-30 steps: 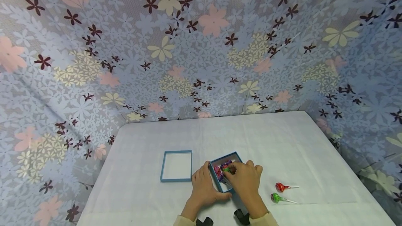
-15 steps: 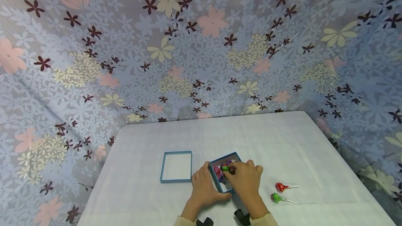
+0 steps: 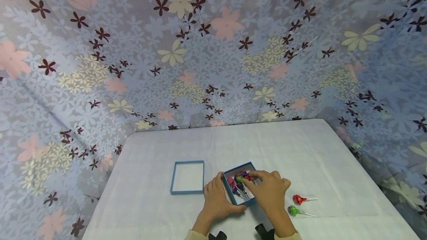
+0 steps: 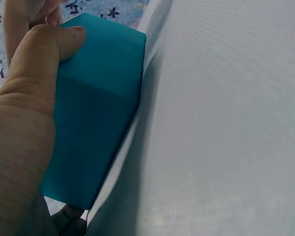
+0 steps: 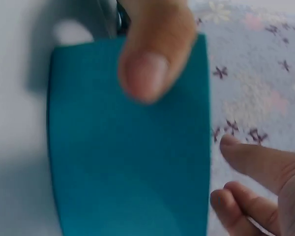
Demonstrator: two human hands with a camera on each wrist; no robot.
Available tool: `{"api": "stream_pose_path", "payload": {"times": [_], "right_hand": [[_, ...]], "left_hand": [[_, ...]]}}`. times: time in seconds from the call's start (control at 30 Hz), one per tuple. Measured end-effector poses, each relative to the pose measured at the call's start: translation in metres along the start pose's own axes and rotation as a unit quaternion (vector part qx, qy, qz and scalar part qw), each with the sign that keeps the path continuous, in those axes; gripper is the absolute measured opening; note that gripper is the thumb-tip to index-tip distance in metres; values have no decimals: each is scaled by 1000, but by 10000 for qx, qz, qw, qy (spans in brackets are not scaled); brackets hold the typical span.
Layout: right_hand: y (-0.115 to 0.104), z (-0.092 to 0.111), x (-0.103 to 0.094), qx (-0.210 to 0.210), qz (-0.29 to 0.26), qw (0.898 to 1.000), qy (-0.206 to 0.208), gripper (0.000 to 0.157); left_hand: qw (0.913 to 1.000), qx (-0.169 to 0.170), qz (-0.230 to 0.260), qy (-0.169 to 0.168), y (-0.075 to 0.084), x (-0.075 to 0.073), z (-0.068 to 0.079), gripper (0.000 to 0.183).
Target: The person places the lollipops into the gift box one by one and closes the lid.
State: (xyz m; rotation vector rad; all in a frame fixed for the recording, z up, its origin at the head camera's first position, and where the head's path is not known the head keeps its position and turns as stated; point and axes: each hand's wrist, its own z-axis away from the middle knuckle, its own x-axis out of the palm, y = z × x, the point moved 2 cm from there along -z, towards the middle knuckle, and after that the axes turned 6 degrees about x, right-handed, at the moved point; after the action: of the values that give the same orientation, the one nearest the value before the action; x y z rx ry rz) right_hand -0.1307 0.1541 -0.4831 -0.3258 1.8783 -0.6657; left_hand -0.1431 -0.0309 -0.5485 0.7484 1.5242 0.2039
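Note:
A blue box (image 3: 228, 191) with a white inside sits tilted at an angle on the white table, holding several wrapped lollipops (image 3: 231, 181) with their sticks toward the near side. My left hand (image 3: 216, 199) grips its left and near sides; the thumb (image 4: 49, 42) lies on the blue wall in the left wrist view. Over the box's right edge is my right hand (image 3: 271, 192), its fingertips near a green-wrapped lollipop (image 3: 238, 178). In the right wrist view, that hand's thumb and fingers (image 5: 250, 162) stand apart with nothing between them.
A shallow blue-rimmed lid (image 3: 186, 192) lies left of the box. To the right on the white tablecloth (image 3: 160, 217) are a red lollipop (image 3: 298, 199) and a green lollipop (image 3: 293, 210). Flowered fabric (image 3: 213, 58) hangs behind the table.
My right hand has drawn back to the right and its fingers have parted, leaving the green lollipop in the box. My left hand keeps its hold on the box.

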Motion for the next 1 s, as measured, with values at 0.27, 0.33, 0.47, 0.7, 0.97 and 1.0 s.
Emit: {"api": "stream_pose_path", "payload": {"times": [0.27, 0.33, 0.47, 0.7, 0.97, 1.0], "right_hand": [[49, 4, -21, 507, -1121, 9917, -382, 24], [62, 6, -28, 586, -1147, 9908, -417, 24], [82, 6, -41, 624, -1019, 9920, -417, 25], [98, 7, -52, 699, -781, 9903, -914, 27], [108, 10, -54, 779, -445, 9891, -1169, 22], [109, 10, -54, 765, -423, 9891, -1186, 23]], "left_hand": [[9999, -97, 17, -69, 3, 1, -1, 139], [9999, -104, 30, -97, 2, 2, 0, 139], [9998, -116, 65, -147, 1, 2, 0, 139], [9998, -126, 103, -139, 1, 1, 0, 141], [9994, -175, 136, -266, 1, 2, -1, 142], [9993, -187, 152, -276, 2, 2, -1, 142]]}}
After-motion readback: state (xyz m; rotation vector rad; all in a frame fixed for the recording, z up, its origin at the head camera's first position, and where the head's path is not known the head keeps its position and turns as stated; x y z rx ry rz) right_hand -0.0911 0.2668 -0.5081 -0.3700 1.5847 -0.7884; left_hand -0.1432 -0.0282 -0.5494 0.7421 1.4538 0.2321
